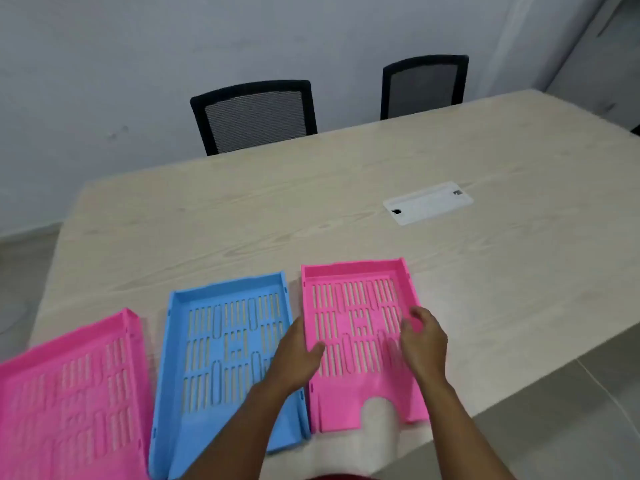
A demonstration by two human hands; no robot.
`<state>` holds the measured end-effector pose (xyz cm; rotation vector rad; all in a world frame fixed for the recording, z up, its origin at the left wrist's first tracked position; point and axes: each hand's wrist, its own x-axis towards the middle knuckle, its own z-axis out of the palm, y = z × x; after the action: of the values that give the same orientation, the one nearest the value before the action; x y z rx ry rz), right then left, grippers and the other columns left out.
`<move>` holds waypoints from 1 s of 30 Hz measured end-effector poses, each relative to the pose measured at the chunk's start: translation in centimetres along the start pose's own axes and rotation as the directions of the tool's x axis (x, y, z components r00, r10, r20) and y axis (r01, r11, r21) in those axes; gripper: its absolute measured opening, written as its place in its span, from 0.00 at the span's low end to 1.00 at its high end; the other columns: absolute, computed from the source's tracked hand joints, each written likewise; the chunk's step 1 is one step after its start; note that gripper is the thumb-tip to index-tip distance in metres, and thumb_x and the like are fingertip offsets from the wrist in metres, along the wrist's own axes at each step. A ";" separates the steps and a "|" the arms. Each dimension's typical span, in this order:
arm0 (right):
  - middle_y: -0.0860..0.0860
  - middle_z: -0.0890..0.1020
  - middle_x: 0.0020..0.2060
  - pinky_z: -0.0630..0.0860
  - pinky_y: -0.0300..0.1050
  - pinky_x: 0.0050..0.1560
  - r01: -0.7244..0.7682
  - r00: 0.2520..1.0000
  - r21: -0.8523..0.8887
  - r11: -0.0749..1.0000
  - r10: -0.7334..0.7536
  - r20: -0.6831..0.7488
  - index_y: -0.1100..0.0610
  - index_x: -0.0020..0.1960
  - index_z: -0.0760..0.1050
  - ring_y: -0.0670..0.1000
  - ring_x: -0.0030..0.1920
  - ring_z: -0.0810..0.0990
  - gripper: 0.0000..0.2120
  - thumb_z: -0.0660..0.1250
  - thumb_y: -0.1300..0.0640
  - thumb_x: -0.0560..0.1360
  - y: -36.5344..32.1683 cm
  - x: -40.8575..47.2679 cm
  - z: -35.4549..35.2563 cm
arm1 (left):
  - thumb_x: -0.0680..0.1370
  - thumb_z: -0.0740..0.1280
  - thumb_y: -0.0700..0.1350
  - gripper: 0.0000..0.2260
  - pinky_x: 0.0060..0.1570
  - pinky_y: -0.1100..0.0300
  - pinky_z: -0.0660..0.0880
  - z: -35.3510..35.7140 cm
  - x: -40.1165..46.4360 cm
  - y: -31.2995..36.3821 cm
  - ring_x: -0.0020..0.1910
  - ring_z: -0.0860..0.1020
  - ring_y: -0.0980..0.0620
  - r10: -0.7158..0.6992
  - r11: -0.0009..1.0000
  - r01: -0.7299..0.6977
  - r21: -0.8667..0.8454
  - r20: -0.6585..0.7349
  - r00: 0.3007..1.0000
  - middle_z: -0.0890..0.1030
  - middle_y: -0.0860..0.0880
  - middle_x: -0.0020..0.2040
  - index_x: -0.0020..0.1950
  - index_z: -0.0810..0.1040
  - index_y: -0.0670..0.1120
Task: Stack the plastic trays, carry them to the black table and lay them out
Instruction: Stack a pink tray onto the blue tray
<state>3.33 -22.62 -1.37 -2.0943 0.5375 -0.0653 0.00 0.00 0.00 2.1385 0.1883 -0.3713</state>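
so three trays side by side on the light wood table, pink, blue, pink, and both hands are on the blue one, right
Not quite. The head view shows both hands on the right-hand pink tray, not the blue tray: left hand at its left edge, right hand at its right. The rest holds: pink, blue, pink on the light wood table.

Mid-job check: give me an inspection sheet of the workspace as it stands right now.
Surface: light wood-grain table, with a white cable hatch set into it.
Job's things: three slotted trays side by side, unstacked: left pink tray, blue tray, right pink tray. No black table in view.
Clutter: nothing seen.
Grippers: left hand at the right pink tray's left wall, thumb inside; right hand over its right side. Firm grasp cannot be told.
Cables: nothing seen.
Surroundings: two black mesh chairs at the far edge, grey wall, tiled floor.
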 end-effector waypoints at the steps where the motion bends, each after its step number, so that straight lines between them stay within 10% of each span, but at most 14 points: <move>1: 0.59 0.80 0.64 0.70 0.51 0.68 -0.026 0.999 -0.013 1.000 0.026 -0.020 0.62 0.67 0.77 0.59 0.66 0.77 0.18 0.65 0.65 0.78 0.4 0.3 -0.3 | 0.82 0.63 0.46 0.29 0.65 0.65 0.57 0.4 0.2 0.1 0.75 0.66 0.49 -0.022 0.999 0.022 -0.026 0.009 1.000 0.68 0.54 0.69 0.80 0.57 0.45; 6: 0.61 0.75 0.70 0.72 0.55 0.66 -0.215 0.976 -0.103 0.971 0.218 0.020 0.63 0.73 0.70 0.61 0.68 0.75 0.23 0.63 0.63 0.78 2.1 0.9 -1.6 | 0.81 0.64 0.53 0.36 0.73 0.54 0.62 1.3 1.0 0.3 0.77 0.64 0.44 -0.210 0.975 0.218 -0.050 0.120 0.970 0.61 0.44 0.81 0.82 0.49 0.45; 11: 0.55 0.79 0.33 0.70 0.46 0.33 -0.199 0.974 -0.208 0.958 0.216 0.063 0.64 0.42 0.76 0.60 0.39 0.77 0.09 0.59 0.66 0.77 3.2 2.2 -2.6 | 0.73 0.67 0.63 0.42 0.75 0.48 0.64 1.6 1.7 0.1 0.76 0.67 0.46 -0.228 0.956 0.246 -0.159 0.121 0.966 0.65 0.48 0.79 0.81 0.56 0.48; 22: 0.57 0.77 0.31 0.67 0.44 0.30 0.065 0.998 -0.148 0.987 -0.062 0.027 0.65 0.40 0.73 0.53 0.30 0.72 0.10 0.60 0.62 0.78 -5.5 1.2 -2.0 | 0.78 0.71 0.49 0.34 0.68 0.63 0.59 -3.9 1.4 1.1 0.69 0.63 0.61 -0.084 0.867 -0.040 -0.497 -0.223 0.971 0.66 0.57 0.71 0.80 0.59 0.47; 30: 0.50 0.77 0.29 0.69 0.34 0.26 0.275 0.908 -0.108 0.955 -0.221 0.357 0.60 0.41 0.76 0.47 0.28 0.75 0.08 0.65 0.60 0.78 -7.8 -7.5 7.6 | 0.68 0.72 0.64 0.42 0.75 0.46 0.64 -14.2 -5.3 -8.4 0.74 0.70 0.49 -0.224 0.877 -0.010 -0.481 -0.425 0.877 0.72 0.45 0.75 0.76 0.68 0.43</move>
<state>1.23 -10.04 1.92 -2.2532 0.0640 0.1986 -4.56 16.49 2.68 1.6945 0.6206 0.1385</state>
